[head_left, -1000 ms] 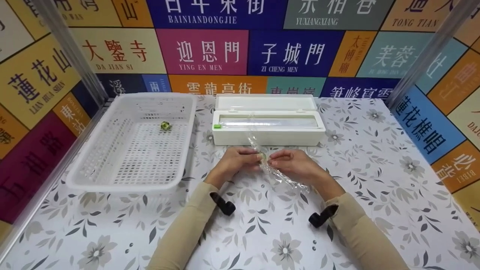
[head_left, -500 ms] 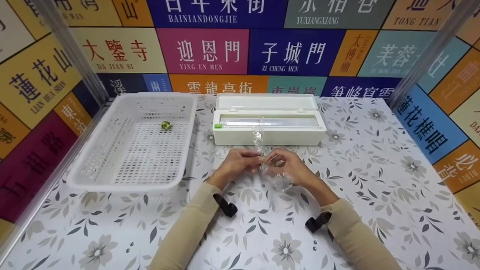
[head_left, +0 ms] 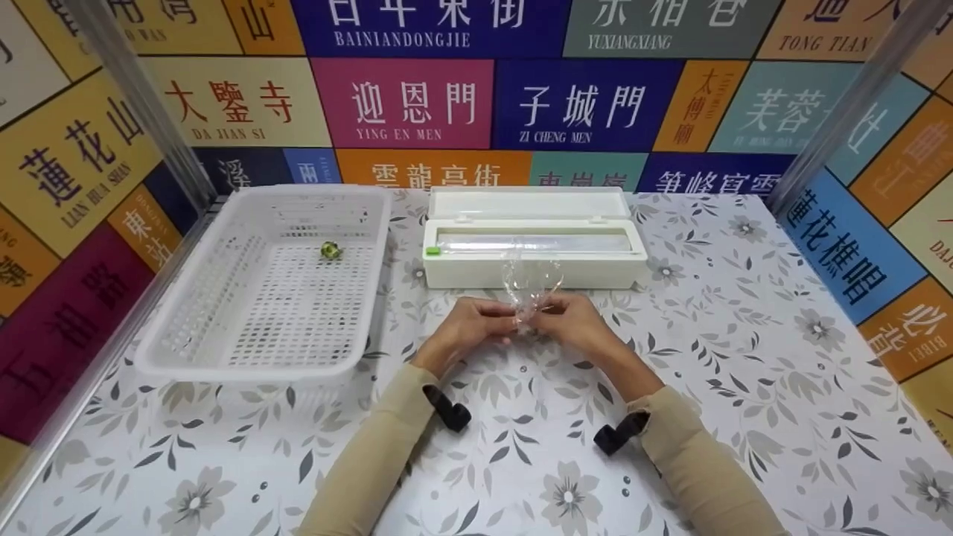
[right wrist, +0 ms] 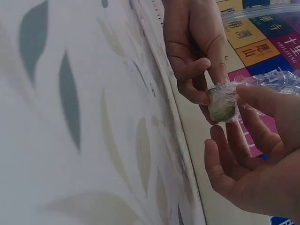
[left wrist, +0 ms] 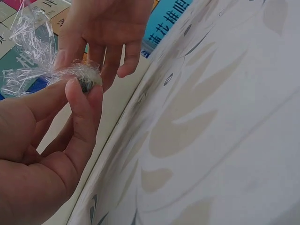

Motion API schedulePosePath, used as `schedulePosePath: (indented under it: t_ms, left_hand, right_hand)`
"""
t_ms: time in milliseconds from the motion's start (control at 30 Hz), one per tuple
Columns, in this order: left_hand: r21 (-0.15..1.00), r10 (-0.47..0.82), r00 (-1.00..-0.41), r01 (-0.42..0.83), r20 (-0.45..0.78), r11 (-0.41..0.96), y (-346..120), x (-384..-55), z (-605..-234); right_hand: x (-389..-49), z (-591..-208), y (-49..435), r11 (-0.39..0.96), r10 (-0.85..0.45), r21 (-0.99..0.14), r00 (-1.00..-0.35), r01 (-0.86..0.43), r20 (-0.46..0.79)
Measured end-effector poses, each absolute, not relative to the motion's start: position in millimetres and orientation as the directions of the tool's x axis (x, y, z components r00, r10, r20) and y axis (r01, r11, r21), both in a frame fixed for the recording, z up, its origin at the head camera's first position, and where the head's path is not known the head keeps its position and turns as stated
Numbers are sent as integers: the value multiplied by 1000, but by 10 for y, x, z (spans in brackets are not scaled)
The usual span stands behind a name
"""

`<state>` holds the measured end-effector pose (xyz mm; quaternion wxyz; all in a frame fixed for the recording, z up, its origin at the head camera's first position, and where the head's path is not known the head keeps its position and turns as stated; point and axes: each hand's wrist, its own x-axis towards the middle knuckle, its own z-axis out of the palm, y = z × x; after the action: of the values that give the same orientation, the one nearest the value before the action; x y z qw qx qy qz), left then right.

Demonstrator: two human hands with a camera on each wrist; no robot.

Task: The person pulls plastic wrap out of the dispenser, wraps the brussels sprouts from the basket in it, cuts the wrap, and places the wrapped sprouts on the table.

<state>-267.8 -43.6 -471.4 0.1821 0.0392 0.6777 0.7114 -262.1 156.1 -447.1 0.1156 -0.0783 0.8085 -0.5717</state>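
A small greenish piece [right wrist: 222, 110], bundled in cling film, sits between the two hands. My left hand [head_left: 470, 327] pinches it between thumb and fingers, seen closely in the left wrist view. The loose ends of the cling film [head_left: 533, 277] fan out away from me, toward the white box. At the neck of the film, right against the wrapped piece, the thumb and forefinger of my right hand [head_left: 581, 321] pinch the gathered plastic. The right hand's other fingers [right wrist: 224, 176] are bent loosely below. What the piece is cannot be told through the wrap.
Behind the hands stands a white cling film dispenser [head_left: 476, 274], lid raised, with a roll [head_left: 573, 243] inside and a green slider [head_left: 432, 251]. To the left is a white perforated basket [head_left: 253, 368] containing a small green-and-yellowish piece [head_left: 330, 251]. A sign-patterned wall [head_left: 417, 104] closes the back.
The right hand has come in against the left and now pinches the film. The film's loose end swung from trailing toward me to spreading away, up toward the dispenser. The left hand barely moved.
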Motion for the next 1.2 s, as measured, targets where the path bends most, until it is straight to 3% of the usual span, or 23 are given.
schedulePosePath:
  t_ms: [167,400,733,1067,1200]
  left_hand:
    - [979,374,-913,-197,-163,-54,-499,-2675,-4725]
    - [977,467,-867,-210,-171,-31,-561,-2661,-4712]
    - [978,363,-912,-208,-192,-4,-496,-2659,-4733]
    - [983,370,-911,-172,-180,55,-499,-2670,-4739]
    - [980,365,-911,-200,-193,18,-475,-2665,-4737]
  right_hand:
    - [-2654,-4450,1526,323,-224,-941,-958,98,-177]
    - [-2661,-4456,1548,376,-213,-924,-963,75,-165]
    - [-2678,-4472,1559,324,-242,-940,-952,102,-187]
    - [-2704,-4495,1601,317,-255,-944,-951,89,-175]
    - [-2698,-4495,1602,337,-226,-936,-956,101,-184]
